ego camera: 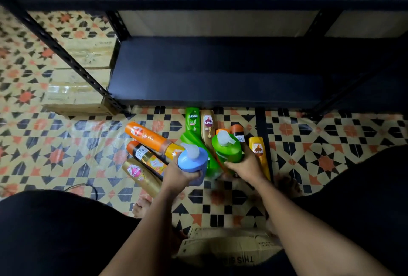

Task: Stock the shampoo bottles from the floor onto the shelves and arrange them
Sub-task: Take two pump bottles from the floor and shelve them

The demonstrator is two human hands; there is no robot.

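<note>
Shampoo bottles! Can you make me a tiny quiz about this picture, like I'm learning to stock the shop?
1. What colour is the pump bottle in the left hand?
2. True or false: the dark shelf already holds bottles.
3. The right hand grips: A) yellow bottle, B) green pump bottle, C) nothing?

Key
1. Blue: the blue pump bottle.
2. False; none show on it.
3. B, the green pump bottle.

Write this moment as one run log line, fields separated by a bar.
left hand: holds blue bottle | right hand: holds green bottle | shelf: no bottles
</note>
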